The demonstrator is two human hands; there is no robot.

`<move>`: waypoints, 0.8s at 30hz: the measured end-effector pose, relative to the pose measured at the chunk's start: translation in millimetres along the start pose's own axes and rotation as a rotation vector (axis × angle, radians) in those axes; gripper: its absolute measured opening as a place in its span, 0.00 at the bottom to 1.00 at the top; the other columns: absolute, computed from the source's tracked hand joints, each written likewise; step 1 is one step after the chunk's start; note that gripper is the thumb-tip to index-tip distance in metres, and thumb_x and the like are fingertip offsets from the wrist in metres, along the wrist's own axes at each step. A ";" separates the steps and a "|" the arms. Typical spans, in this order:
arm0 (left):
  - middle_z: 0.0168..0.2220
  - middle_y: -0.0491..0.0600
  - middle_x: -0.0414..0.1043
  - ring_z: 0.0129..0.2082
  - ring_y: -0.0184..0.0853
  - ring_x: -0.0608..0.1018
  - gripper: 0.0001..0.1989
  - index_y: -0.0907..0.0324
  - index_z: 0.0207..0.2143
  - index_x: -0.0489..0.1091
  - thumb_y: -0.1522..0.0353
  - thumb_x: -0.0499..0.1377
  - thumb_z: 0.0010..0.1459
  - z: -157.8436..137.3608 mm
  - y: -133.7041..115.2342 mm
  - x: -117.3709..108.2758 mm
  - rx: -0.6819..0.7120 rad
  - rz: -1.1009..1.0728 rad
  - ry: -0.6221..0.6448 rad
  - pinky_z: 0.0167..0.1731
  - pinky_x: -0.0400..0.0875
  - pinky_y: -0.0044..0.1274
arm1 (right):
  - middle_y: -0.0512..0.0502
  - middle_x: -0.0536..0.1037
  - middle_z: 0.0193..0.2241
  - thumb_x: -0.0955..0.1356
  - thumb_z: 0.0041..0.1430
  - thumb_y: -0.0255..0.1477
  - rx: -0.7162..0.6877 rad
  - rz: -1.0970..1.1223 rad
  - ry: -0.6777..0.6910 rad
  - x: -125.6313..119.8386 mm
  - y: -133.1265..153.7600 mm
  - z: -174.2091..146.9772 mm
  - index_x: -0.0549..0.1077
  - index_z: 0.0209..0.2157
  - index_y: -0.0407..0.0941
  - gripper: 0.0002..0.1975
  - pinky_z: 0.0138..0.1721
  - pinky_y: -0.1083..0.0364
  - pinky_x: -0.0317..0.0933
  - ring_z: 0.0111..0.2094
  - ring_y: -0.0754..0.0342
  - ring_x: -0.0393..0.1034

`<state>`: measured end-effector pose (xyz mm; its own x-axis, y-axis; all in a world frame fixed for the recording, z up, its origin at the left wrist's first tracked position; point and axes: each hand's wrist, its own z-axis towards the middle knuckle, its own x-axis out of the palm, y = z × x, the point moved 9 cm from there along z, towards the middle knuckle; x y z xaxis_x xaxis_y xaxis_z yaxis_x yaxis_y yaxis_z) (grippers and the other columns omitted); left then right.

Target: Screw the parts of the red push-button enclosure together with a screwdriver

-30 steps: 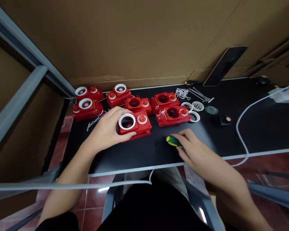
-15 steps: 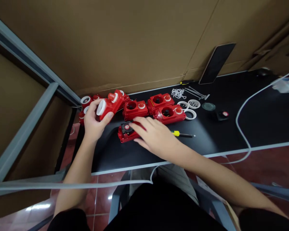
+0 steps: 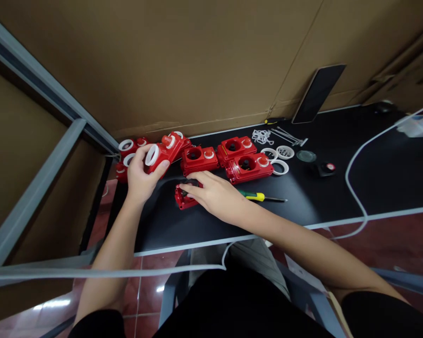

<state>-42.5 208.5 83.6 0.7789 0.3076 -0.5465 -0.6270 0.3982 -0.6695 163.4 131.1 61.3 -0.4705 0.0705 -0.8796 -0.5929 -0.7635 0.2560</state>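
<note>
My left hand (image 3: 143,176) is closed round a red housing cover (image 3: 165,151), tilted above the table. The cover carries a white ring at its near end and a red knob with a white collar. My right hand (image 3: 216,192) reaches over an open red housing base (image 3: 184,199) on the table. Its fingers close over the black component (image 3: 192,183) sitting in that base, hiding most of it. A green and yellow screwdriver (image 3: 257,196) lies beside my right wrist, its handle partly covered.
Several red housings (image 3: 199,159) stand behind my hands, more at the far left. White rings (image 3: 280,167), a bundle of white cord (image 3: 262,136), metal rods (image 3: 291,136), a clear disc (image 3: 306,156) and a black switch part (image 3: 326,169) lie to the right. A white cable (image 3: 348,183) crosses the table edge.
My right hand has moved slightly left, its fingers now covering the black component. My left hand has shifted a little right, with the cover turned slightly.
</note>
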 end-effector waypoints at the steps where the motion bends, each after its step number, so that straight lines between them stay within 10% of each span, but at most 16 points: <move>1: 0.56 0.54 0.83 0.54 0.47 0.85 0.31 0.54 0.59 0.73 0.46 0.67 0.63 0.0 0.0 -0.2 0.000 0.001 0.001 0.60 0.79 0.36 | 0.32 0.83 0.63 0.66 0.84 0.27 0.007 0.016 -0.008 0.8 -1.2 0.9 0.83 0.66 0.48 0.19 0.60 0.41 0.81 0.60 0.40 0.80; 6: 0.57 0.55 0.83 0.55 0.49 0.85 0.29 0.54 0.60 0.73 0.50 0.68 0.63 -0.2 -2.7 -0.1 0.009 0.006 0.017 0.61 0.80 0.39 | 0.35 0.83 0.61 0.67 0.84 0.29 0.064 0.069 -0.060 -5.3 -4.9 2.7 0.84 0.63 0.48 0.16 0.62 0.44 0.80 0.61 0.44 0.80; 12: 0.54 0.54 0.83 0.52 0.49 0.85 0.29 0.54 0.58 0.74 0.49 0.69 0.61 -1.9 -6.2 -1.7 0.010 0.011 0.009 0.59 0.80 0.40 | 0.36 0.85 0.60 0.68 0.83 0.29 0.077 0.028 -0.356 -86.1 -8.2 -53.9 0.85 0.63 0.50 0.16 0.59 0.41 0.81 0.59 0.44 0.82; 24: 0.54 0.53 0.85 0.51 0.49 0.85 0.26 0.54 0.55 0.76 0.51 0.71 0.61 -5.4 -36.0 -5.1 0.087 0.160 0.019 0.55 0.79 0.40 | 0.32 0.88 0.54 0.69 0.79 0.38 0.727 -0.330 -0.416 -166.0 -145.3 -209.6 0.90 0.53 0.51 0.15 0.55 0.30 0.79 0.53 0.30 0.85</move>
<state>-24.0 188.0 107.8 0.6685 0.3566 -0.6527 -0.7388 0.4194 -0.5275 464.7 95.8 86.0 -0.3174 0.5489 -0.7733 -0.9405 -0.0782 0.3305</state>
